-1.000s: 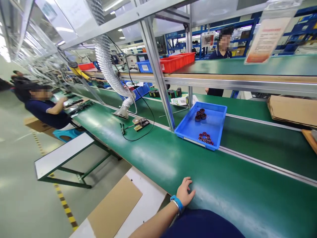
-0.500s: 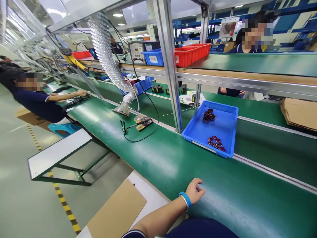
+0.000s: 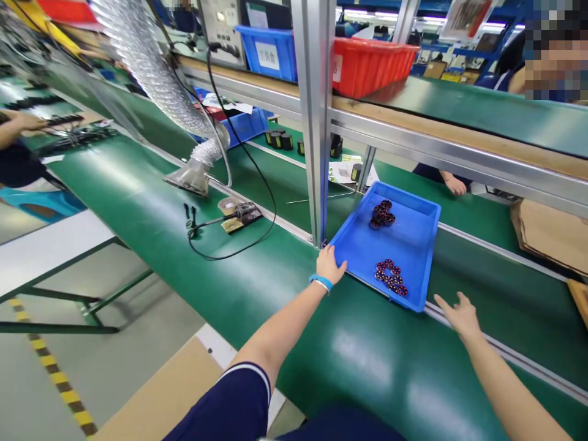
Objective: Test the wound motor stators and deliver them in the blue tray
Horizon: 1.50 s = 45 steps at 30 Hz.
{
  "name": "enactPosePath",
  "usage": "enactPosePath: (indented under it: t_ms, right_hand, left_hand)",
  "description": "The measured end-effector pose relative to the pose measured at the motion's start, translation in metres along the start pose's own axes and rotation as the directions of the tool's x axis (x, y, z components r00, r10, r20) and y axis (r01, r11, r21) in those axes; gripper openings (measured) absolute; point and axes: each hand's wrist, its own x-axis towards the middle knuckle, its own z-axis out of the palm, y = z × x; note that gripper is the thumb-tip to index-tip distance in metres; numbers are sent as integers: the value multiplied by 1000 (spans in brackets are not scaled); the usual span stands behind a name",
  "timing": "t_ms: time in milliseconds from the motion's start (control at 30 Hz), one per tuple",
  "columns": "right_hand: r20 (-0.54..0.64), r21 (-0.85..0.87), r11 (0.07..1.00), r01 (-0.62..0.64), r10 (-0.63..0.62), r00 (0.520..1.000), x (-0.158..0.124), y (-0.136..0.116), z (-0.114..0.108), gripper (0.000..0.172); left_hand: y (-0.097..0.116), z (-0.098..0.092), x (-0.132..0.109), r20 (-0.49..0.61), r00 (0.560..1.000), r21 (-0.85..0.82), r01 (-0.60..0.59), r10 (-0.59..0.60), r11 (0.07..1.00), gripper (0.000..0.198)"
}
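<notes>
A shallow blue tray (image 3: 408, 245) rests at the back edge of the green bench, its far part over the sunken strip behind. Several small round dark parts with reddish windings (image 3: 391, 277) lie in its near half, and a second cluster (image 3: 382, 214) lies farther back. My left hand (image 3: 329, 264), with a blue band at the wrist, is at the tray's near left corner, fingers apart; whether it touches the rim I cannot tell. To the right of the tray, my right hand (image 3: 460, 315) hovers with spread fingers and holds nothing.
An aluminium post (image 3: 315, 122) rises just behind the tray's left corner. Left of it are a soldering iron on a stand (image 3: 239, 215), its looping cable and a silver fume duct (image 3: 151, 79). A red bin (image 3: 374, 64) stands on the upper shelf. Co-workers' hands show beyond.
My left hand has reached forward from the bench front to the tray's left corner. My right hand has come into view at the right. The camera view has shifted closer to the bench.
</notes>
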Motion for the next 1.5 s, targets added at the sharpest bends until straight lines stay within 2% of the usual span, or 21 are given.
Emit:
enactPosePath:
  t_ms: [67,100,167,233,300,367,433,567,833,1033,1167,1333,1500]
  right_hand:
    - [81,-3,994,-110,110,991,17,-4,21,89]
    - [124,21,989,-149,146,982,25,-6,32,85]
    - [158,111,979,-171,152,976,36,-12,51,66]
    - [127,162,977,-141,121,984,42,-18,66,46]
    - [75,127,989,-78,69,995,44,-23,77,33]
    - [29,59,998,-24,22,999,41,-22,85,29]
    - [-22,53,998,21,-20,1000,36,-15,88,31]
    - [-50,159,984,81,-74,996,23,13,82,34]
    - [2,202,979,16,-17,1000,-26,92,49,39]
    - [-25,199,980,-6,12,1000,-73,136,25,44]
    - [-35,128,991,27,-23,999,-105,157,4,36]
    - [-95,160,987,-24,40,995,-106,200,-16,17]
    - [-87,202,978,54,-37,996,-102,234,-25,13]
  left_hand:
    - [3,5,24,83,996,138,31,-43,990,73]
    - [4,7,35,119,989,191,61,-84,980,74]
    - [1,11,56,200,961,256,135,-189,957,67]
    - [-6,13,74,281,922,275,187,-265,943,51]
    - [-14,16,85,309,904,273,213,-295,938,38]
    - [-19,17,87,294,908,262,224,-299,939,30]
    - [-20,17,78,270,916,241,234,-297,942,26]
    - [-15,19,44,243,927,181,247,-287,952,23]
    - [14,16,-42,247,931,87,256,-270,963,16]
    - [32,11,-105,337,920,62,191,-201,980,17]
    - [35,11,-151,389,906,0,184,-169,983,19]
    - [47,18,-196,498,850,23,184,-171,983,24]
    - [68,20,-243,469,860,38,205,-199,978,24]
